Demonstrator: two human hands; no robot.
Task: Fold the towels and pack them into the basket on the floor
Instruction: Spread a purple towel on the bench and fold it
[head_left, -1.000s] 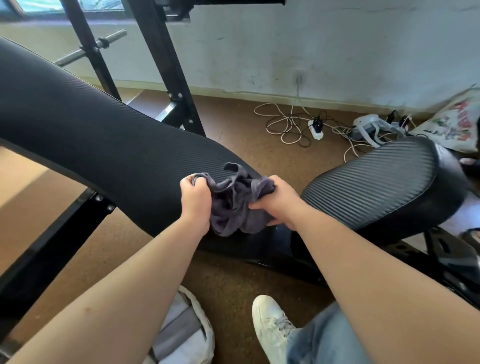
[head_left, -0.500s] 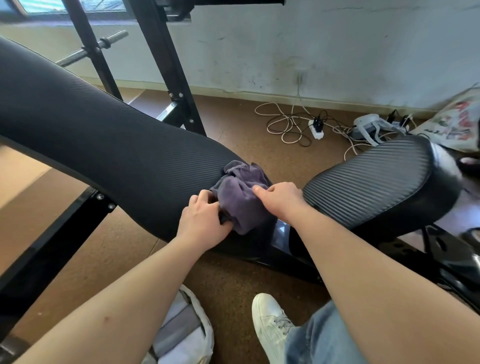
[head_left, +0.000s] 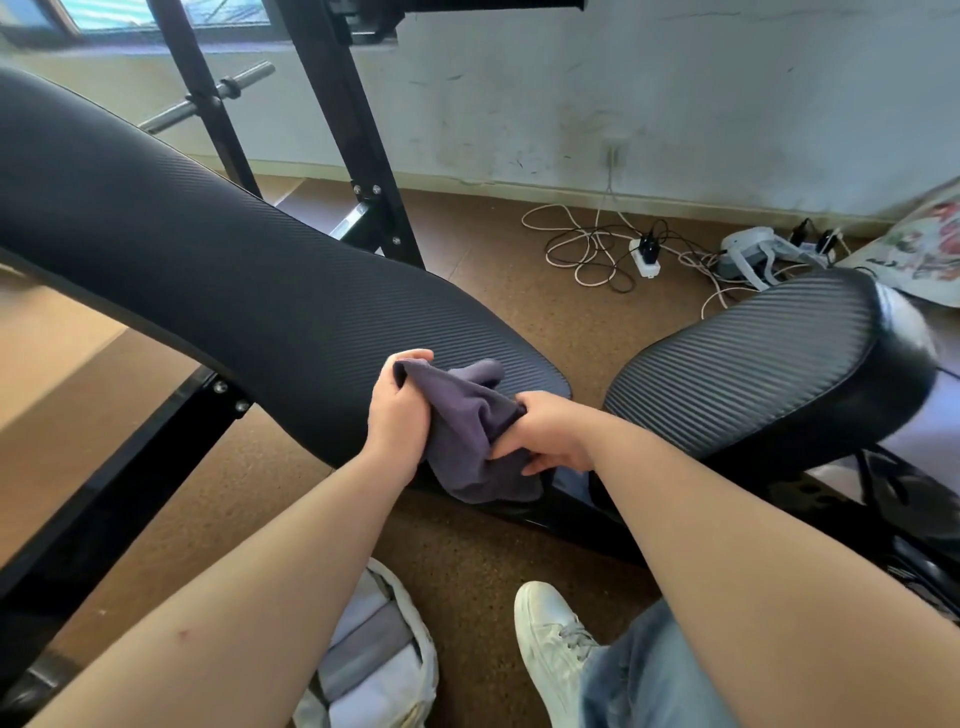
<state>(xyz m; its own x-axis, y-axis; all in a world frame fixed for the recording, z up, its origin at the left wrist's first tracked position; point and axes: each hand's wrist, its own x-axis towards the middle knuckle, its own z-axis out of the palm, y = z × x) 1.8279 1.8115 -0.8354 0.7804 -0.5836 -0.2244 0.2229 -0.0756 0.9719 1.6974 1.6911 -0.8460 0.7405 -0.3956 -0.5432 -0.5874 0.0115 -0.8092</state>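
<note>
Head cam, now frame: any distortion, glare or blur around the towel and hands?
Head view: strong wide-angle bending, the bench pad bows; light glares off the glossy end of the seat pad; towel, left hand and right hand are sharp; basket is cut off at the bottom edge.

The towel (head_left: 467, 431) is a dusky purple-grey. The worktop (head_left: 208, 270) is black with fine ribbing, and the seat pad (head_left: 753, 364) is black with broader ribs. The floor (head_left: 493, 561) is speckled brown. The basket (head_left: 429, 656) is white, its folded towels (head_left: 369, 642) grey and white. The shoe (head_left: 550, 639) is white and the jeans (head_left: 639, 680) faded blue.
</note>
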